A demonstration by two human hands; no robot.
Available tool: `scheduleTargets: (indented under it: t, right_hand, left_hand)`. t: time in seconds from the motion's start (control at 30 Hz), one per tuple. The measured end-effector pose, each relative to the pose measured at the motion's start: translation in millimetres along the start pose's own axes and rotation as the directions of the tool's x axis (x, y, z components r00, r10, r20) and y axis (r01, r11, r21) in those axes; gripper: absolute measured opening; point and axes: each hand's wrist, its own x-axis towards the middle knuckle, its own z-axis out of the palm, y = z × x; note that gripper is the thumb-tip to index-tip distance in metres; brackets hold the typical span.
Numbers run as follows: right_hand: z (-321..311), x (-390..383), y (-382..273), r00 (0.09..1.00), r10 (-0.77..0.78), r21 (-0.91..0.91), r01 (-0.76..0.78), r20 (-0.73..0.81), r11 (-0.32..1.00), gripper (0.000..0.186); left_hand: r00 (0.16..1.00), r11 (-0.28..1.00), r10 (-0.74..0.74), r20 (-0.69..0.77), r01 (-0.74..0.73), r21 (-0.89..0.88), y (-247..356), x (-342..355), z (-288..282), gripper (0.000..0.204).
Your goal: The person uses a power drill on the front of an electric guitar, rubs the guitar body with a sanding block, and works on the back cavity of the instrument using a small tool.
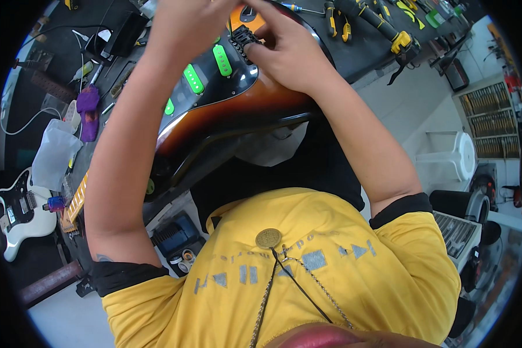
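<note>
A sunburst electric guitar [226, 119] lies on the bench below my arms, with a black pickguard [208, 87] and green pickups [222, 60]. My left hand [194, 17] reaches over its upper part at the top edge, its fingers mostly cut off by the frame. My right hand [278, 52] is bent around the black bridge [242, 35], thumb against it and index finger extended upward toward my left hand. A thin dark piece, too small to make out, rises from the bridge between the hands.
A white guitar [23, 220], plastic bag [55, 153], purple cloth [88, 113], cables and small tools lie left. Pliers [330, 23] and a yellow-black tool [401, 42] sit upper right. A white stool [461, 155], black bin [458, 206] and parts racks [487, 116] stand right.
</note>
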Motion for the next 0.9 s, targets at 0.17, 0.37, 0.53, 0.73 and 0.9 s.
scheduleTargets:
  t: [0.17,0.37,0.53,0.73,0.9]
  right_hand:
    - [0.9,-1.4,13.8,0.993,0.071,0.221,-0.049,-0.093,0.974,0.058]
    - [0.9,-1.5,15.9,0.986,0.157,0.281,-0.137,-0.049,0.95,0.045]
    - [2.2,-1.8,17.6,0.98,0.178,0.257,-0.151,-0.085,0.955,0.039]
    - [1.8,-1.1,20.1,0.985,0.157,0.261,-0.134,-0.071,0.956,0.038]
    - [2.4,-1.1,20.4,0.986,0.143,0.211,-0.122,-0.086,0.97,0.037]
  left_hand:
    - [0.973,0.971,-0.209,-0.095,0.195,-0.138,-6.4,17.0,-12.8,0.035]
    - [0.962,0.954,-0.232,-0.146,0.196,-0.226,-21.4,14.2,-17.0,0.038]
    - [0.959,0.912,-0.221,-0.178,0.138,-0.386,-12.4,10.4,-16.7,0.031]
    - [0.976,0.836,-0.214,-0.051,0.156,-0.526,-15.7,10.9,-22.0,0.022]
    - [0.945,0.84,-0.302,-0.125,0.202,-0.504,-8.8,7.4,-20.5,0.014]
